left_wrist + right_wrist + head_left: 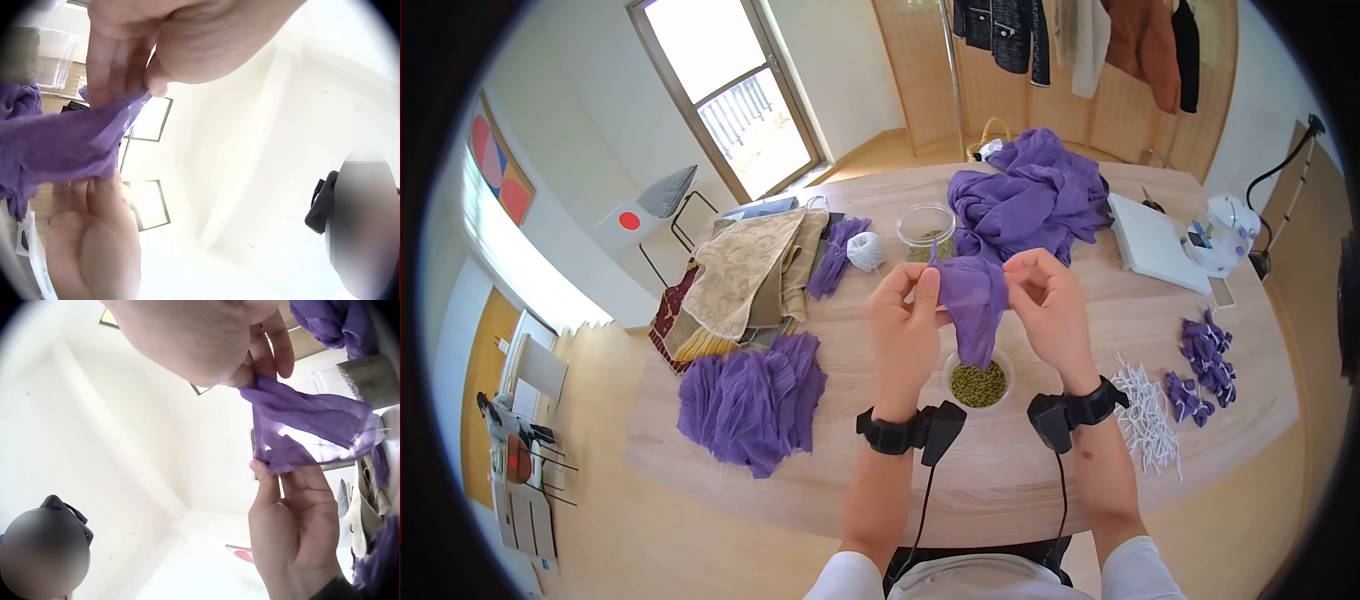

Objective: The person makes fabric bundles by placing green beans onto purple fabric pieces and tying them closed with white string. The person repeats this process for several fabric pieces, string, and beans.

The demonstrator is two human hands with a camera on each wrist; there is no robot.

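A small piece of sheer purple fabric (973, 310) is held up between both hands above the table. My left hand (903, 325) pinches its left top edge between thumb and fingers. The opposite edge is pinched by my right hand (1052, 310). In the right wrist view the fabric (306, 419) hangs stretched between the two hands, thin enough for light to show through. Its lower tip overlaps a clear round container of green beans (978, 387) in the head view. Behind the hands is a second clear container (926, 222) with dried greenish contents.
Purple fabric pieces (752, 405) lie left, near stacked folded cloths (745, 270). A ball of white string (864, 251) sits beyond the left hand. Further back is a large purple heap (1030, 200). Rightward are a white sewing machine (1225, 235), cut white strings (1145, 415) and tied purple bundles (1206, 358).
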